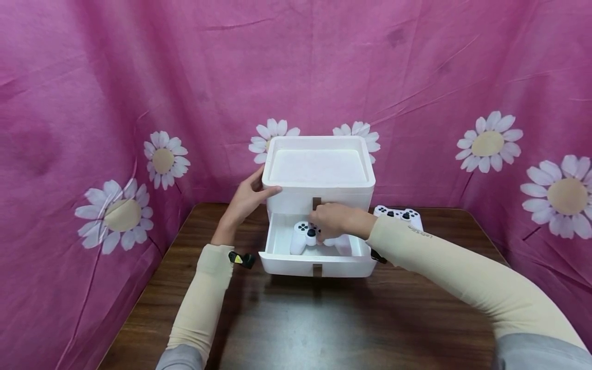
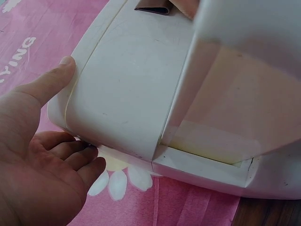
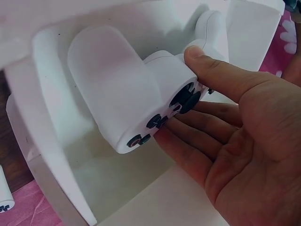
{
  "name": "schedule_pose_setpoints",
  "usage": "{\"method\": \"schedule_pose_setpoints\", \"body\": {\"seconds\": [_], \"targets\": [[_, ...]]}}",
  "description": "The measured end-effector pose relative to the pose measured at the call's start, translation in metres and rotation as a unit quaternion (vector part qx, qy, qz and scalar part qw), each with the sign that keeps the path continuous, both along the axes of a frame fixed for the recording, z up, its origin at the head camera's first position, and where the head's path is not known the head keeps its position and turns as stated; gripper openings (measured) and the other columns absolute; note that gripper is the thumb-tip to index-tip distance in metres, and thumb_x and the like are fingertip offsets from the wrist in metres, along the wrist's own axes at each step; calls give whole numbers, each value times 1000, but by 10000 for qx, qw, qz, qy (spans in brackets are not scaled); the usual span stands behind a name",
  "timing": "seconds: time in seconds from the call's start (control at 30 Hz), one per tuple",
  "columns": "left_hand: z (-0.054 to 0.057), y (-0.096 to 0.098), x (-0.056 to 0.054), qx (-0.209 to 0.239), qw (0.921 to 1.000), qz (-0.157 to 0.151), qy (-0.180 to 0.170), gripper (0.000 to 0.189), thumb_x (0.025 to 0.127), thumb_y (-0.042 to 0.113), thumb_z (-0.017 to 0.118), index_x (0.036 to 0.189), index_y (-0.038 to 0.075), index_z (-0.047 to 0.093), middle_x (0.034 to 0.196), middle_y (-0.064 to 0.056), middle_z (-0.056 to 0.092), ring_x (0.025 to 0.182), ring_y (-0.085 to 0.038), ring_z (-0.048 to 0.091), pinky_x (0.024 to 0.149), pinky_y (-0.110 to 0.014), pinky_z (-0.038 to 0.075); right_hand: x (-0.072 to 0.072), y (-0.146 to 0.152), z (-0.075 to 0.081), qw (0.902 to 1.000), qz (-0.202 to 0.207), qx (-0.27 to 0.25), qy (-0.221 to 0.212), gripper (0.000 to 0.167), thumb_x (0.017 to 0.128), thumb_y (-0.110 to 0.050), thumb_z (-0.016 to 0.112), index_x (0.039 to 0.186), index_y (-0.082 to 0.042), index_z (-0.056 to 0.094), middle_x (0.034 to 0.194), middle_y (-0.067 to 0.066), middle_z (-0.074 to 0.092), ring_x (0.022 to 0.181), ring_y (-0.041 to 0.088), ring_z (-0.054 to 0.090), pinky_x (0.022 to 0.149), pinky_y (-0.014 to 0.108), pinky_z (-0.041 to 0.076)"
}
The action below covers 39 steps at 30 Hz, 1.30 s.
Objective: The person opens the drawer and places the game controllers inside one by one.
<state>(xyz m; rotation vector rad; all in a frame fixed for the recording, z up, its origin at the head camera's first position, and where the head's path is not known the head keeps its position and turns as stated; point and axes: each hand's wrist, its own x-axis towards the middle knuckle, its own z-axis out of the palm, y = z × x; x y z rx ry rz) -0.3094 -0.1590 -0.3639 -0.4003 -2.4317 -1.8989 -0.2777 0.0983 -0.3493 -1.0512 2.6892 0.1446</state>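
Head view: with the right hand point(image 1: 336, 220) I am pinching a white controller point(image 1: 298, 243) between thumb and fingers, inside the pulled-out lower drawer point(image 1: 291, 265) of the white drawer unit point(image 1: 289, 199). The left hand point(image 1: 247, 199), thumb and fingers spread apart, is resting against the unit's left front corner. A second controller point(image 1: 399, 214) is lying just right of the unit.

Controller point(image 1: 300, 237) in drawer point(image 1: 291, 265), partly hidden
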Motion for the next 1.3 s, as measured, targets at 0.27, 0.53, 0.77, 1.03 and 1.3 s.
{"method": "schedule_pose_setpoints", "body": {"seconds": [0.27, 0.53, 0.77, 1.03, 1.3], "targets": [[-1, 0, 1, 74, 10000, -1, 4, 91, 92, 35, 86, 168, 32, 36, 161, -8, 54, 140, -25, 58, 111, -50, 54, 3, 8, 6, 9989, 332, -234, 235, 38, 93, -31, 85, 122, -8, 77, 101, 7, 79, 87, 18, 68, 84, 38, 60], [0, 0, 0, 65, 10000, -15, 16, 91, 93, 35, 86, 168, 33, 35, 160, -8, 55, 139, -25, 58, 110, -50, 54, 11, 20, 14, 9913, 856, -756, 653, 12, 94, -20, 82, 99, -11, 79, 84, 2, 75, 76, 19, 67, 74, 41, 58], [0, 0, 1, 74, 10000, -13, 7, 92, 92, 34, 86, 168, 32, 34, 162, -7, 54, 140, -24, 57, 109, -48, 55, 22, 30, 15, 9769, 1244, -1397, 1034, 3, 91, -14, 83, 92, -11, 81, 85, 1, 79, 77, 18, 74, 72, 36, 61], [-1, -1, 0, 78, 10000, -50, 7, 92, 93, 34, 86, 168, 32, 34, 162, -7, 53, 139, -24, 58, 108, -48, 56, 38, 44, 22, 9558, 1363, -2092, 1554, 14, 90, -12, 82, 81, -20, 75, 73, -11, 70, 65, 4, 62, 62, 26, 54], [-1, -2, 0, -4, 10000, -47, -24, 93, 92, 37, 86, 169, 32, 32, 165, -7, 50, 142, -25, 55, 110, -51, 54, 58, 55, 20, 9480, 1074, -2637, 1420, 19, 92, -13, 81, 78, -23, 73, 65, -17, 57, 59, -3, 43, 54, 19, 40]]}}
